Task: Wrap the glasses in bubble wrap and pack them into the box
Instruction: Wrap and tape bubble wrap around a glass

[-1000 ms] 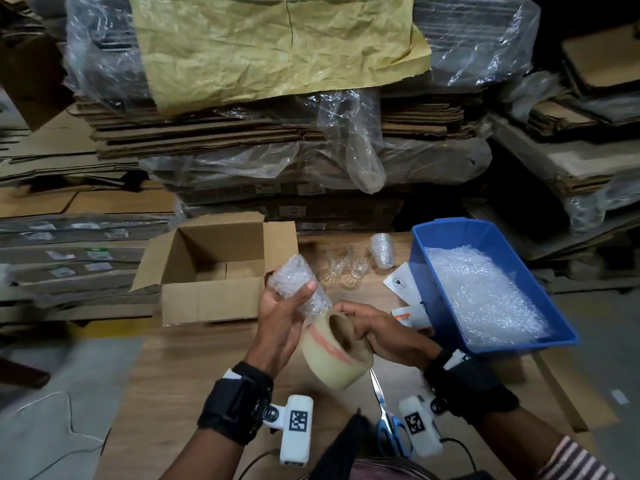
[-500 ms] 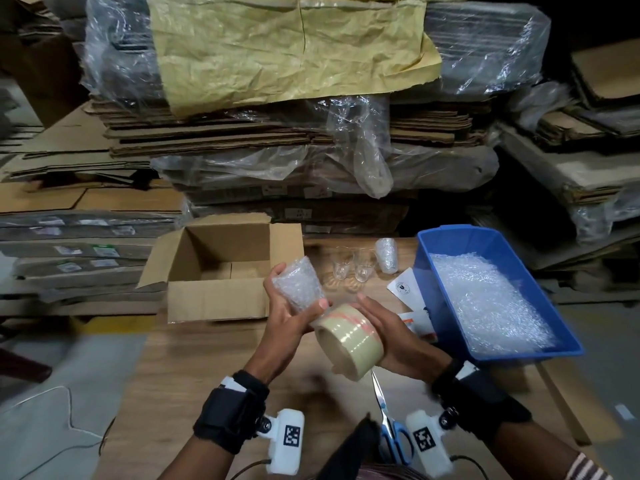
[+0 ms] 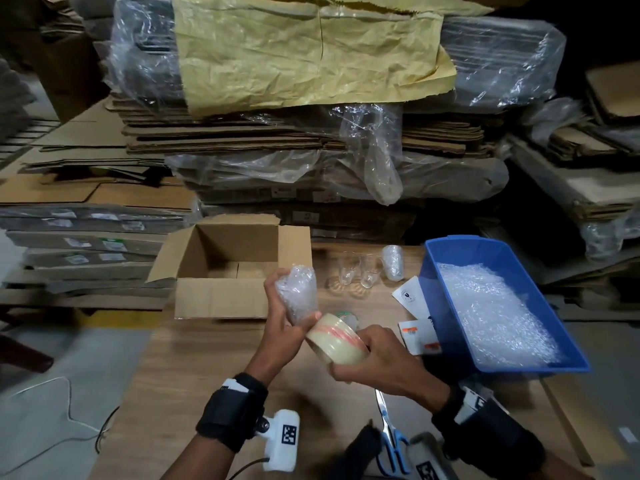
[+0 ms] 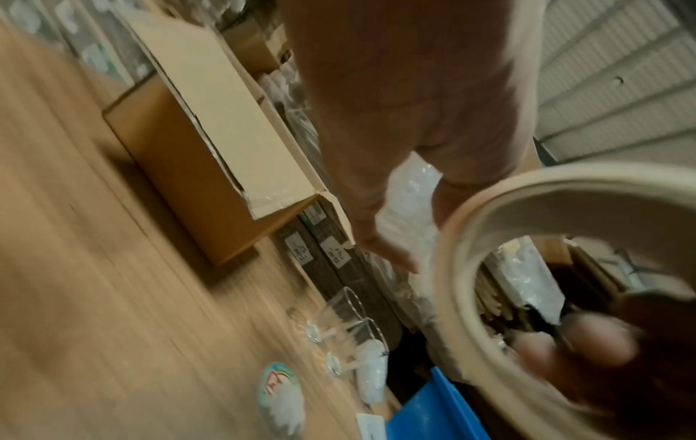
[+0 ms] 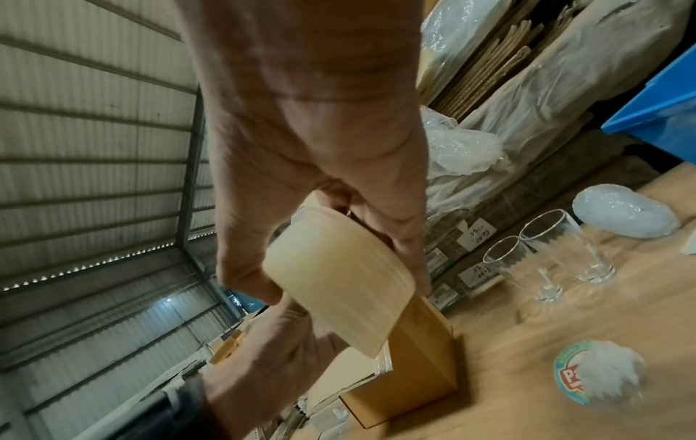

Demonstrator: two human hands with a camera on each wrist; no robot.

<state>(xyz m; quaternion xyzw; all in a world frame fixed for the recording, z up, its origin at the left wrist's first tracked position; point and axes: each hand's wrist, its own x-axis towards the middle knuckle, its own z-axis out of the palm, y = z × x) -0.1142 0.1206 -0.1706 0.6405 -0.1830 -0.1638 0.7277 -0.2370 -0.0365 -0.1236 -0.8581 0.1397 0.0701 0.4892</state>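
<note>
Meanwhile, left fingers [image 3: 277, 289] clasp wrapped glass [image 3: 298, 293], right fingers [image 3: 375, 336] tape roll [image 3: 337, 341] (lettering illegible).

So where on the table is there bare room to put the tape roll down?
Bare wood lies near the table edge, between the cardboard box and the scissors, under the left hand. It is crowded between the box and the blue bin: two bare glasses, a wrapped one, paper cards.

The tape roll [image 4: 565, 297] is cut off at the left wrist view's right edge. Box [image 5: 410, 366] and bin [image 5: 655, 113] show only partly; card [image 3: 410, 296] print is unreadable.
</note>
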